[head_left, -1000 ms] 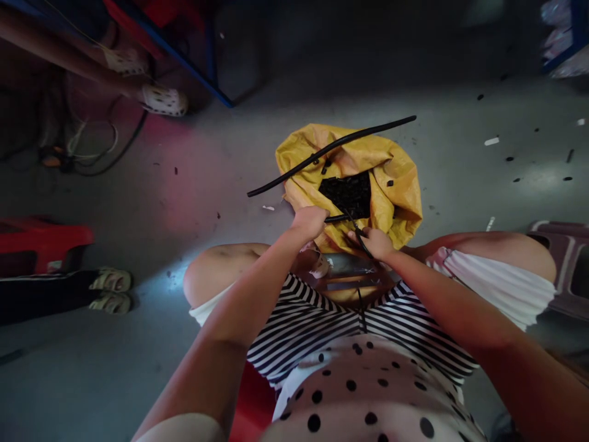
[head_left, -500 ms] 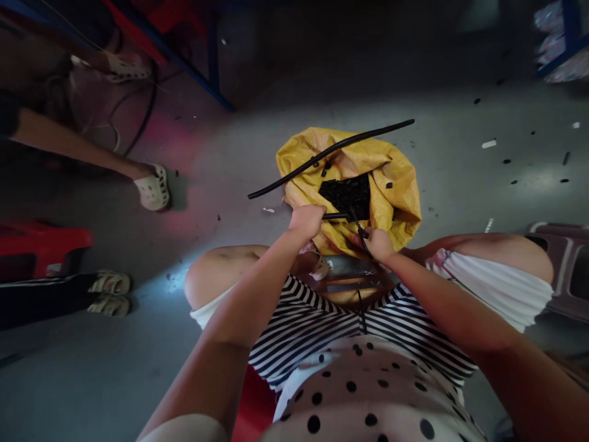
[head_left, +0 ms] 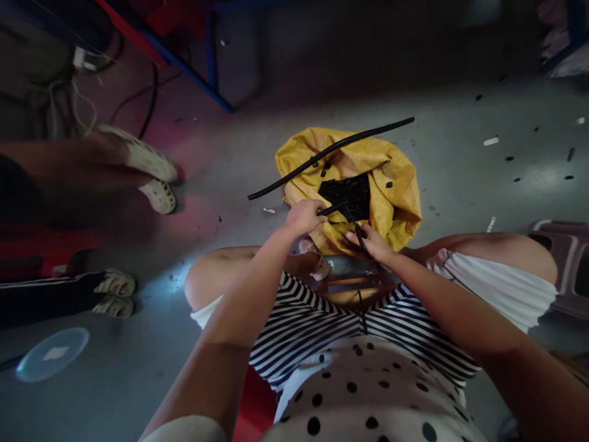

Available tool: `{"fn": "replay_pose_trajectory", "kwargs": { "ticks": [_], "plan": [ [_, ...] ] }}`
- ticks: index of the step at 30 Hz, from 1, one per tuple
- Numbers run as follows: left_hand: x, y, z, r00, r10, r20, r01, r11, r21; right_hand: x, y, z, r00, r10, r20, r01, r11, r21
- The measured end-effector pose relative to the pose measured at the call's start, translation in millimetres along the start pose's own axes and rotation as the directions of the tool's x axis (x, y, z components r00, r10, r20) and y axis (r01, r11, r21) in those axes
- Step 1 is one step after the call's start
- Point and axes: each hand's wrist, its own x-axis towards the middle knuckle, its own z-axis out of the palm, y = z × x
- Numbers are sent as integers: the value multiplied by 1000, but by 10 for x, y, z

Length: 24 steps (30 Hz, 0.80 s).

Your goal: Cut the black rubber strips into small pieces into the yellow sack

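My left hand (head_left: 304,216) is closed around a short black tube (head_left: 334,209), whose free end points right over the bag's mouth. Close by, my right hand (head_left: 375,242) grips dark scissors (head_left: 359,235), their blades angled up and left near the tube; whether they touch it I cannot tell. Below both hands stands a yellow woven bag (head_left: 396,209) with its top rolled open. Many small black cut pieces (head_left: 352,189) fill its opening. Across the far rim lies a long black tube (head_left: 338,146).
At left are another person's legs in light clogs (head_left: 159,195) and another pair of shoes (head_left: 115,291). A blue metal frame (head_left: 212,61) stands at upper left, a plastic stool (head_left: 559,261) at right. Black scraps (head_left: 510,158) dot the grey floor.
The tube in my left hand has tilted, its free end now higher. A nearby person's feet have shifted together at left. A pale translucent disc has appeared at lower left.
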Motion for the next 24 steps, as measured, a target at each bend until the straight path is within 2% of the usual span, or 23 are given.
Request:
{"fn": "replay_pose_trajectory", "kwargs": {
  "ticks": [10,15,18,24],
  "plan": [
    [-75,173,46,997,21,69,-27,995,92,-9,-45,-35,1000,13,3,-13,999,-52],
    [-48,138,95,995,59,80,-72,985,160,8,-31,-39,999,43,33,-40,994,-101],
    [-33,121,119,993,66,99,-84,979,183,31,-7,-24,1000,22,18,-20,996,-90],
    [-11,96,164,990,69,124,-88,984,154,50,64,26,1000,-1,-14,0,994,-107]
  ]
}}
